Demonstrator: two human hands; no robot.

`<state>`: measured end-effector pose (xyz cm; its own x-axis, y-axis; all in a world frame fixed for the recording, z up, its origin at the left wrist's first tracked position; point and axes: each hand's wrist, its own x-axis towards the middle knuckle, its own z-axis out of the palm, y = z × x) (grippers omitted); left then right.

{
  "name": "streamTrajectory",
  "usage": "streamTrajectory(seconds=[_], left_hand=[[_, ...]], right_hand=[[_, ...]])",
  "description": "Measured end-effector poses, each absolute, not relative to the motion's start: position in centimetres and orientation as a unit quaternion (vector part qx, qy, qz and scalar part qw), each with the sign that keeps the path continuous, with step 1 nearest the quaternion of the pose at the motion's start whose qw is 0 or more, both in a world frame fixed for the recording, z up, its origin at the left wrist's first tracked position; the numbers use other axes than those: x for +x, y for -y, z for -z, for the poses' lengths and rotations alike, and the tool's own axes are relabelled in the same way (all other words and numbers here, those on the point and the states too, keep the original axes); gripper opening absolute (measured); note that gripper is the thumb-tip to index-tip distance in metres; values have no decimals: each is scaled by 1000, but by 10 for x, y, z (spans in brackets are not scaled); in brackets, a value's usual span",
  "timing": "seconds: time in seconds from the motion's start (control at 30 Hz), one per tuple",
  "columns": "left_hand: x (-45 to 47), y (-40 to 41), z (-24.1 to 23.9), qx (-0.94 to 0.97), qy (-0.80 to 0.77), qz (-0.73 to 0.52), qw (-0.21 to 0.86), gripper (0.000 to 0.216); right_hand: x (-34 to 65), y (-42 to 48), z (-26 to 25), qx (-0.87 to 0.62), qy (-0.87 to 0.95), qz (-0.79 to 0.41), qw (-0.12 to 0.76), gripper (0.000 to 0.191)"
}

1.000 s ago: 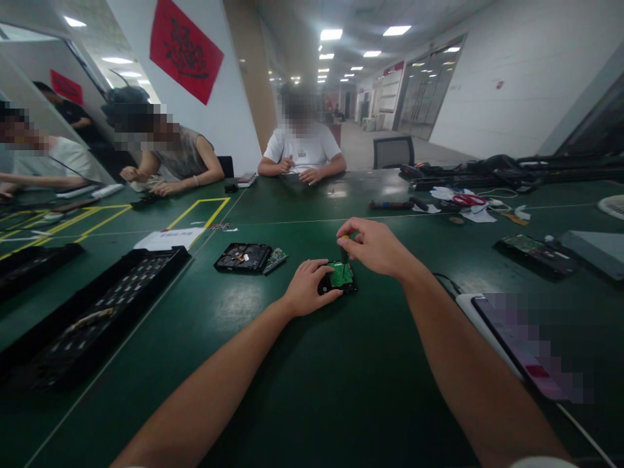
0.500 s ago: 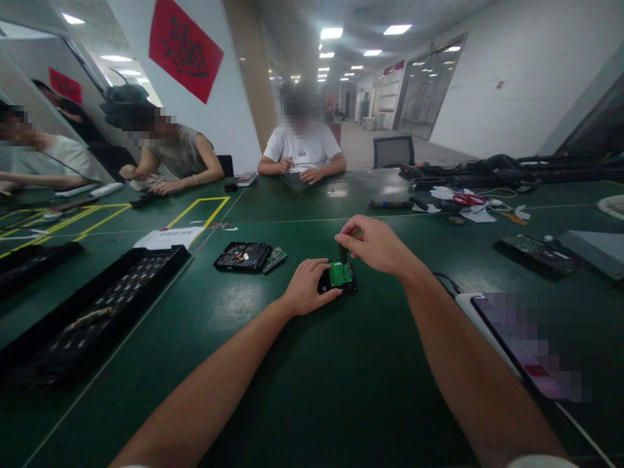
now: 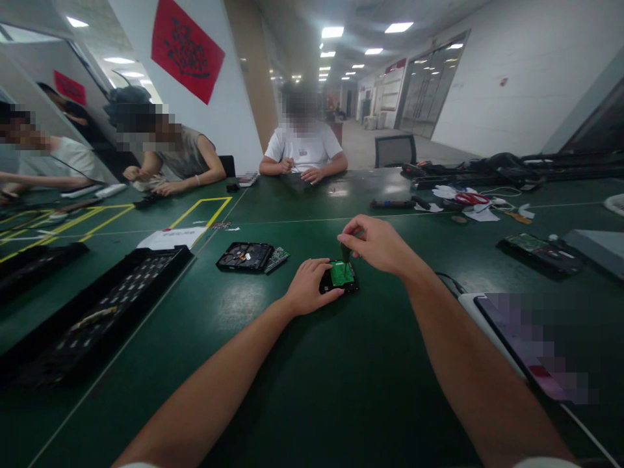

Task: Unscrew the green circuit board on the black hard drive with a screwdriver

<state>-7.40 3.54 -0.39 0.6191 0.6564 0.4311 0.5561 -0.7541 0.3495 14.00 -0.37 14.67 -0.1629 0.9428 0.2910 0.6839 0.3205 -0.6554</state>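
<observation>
A small black hard drive (image 3: pixel 351 287) with a green circuit board (image 3: pixel 340 273) on top lies on the table in front of me. My left hand (image 3: pixel 311 288) grips its left side, thumb along the near edge and fingers along the far one. Above the board, my right hand (image 3: pixel 373 244) pinches the handle of a dark screwdriver (image 3: pixel 345 254). The screwdriver stands nearly upright, its tip down at the right part of the green board; whether it sits in a screw is too small to tell.
Left of the drive lie another opened drive (image 3: pixel 244 257) and a loose circuit board (image 3: pixel 277 259). A long black tray (image 3: pixel 160 266) is farther left. To the right are a phone (image 3: pixel 521 344), another drive (image 3: pixel 539 253) and a grey box (image 3: pixel 599 250). Co-workers sit across the table.
The whole view has shifted slightly to the right. Both hands keep their places on the hard drive and the screwdriver, with no clear movement between them.
</observation>
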Motion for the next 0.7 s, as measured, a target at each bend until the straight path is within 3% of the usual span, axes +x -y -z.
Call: streamTrajectory(seconds=[0.2,0.7], left_hand=[[-74,-35,3,895,-342,-271,96,65],[-73,-36,5,894,-343,-272,95,65]], right_hand=[[141,1,-143,-539,734,-216,352,13],[145,1,-143,-529,744,-205,353,19]])
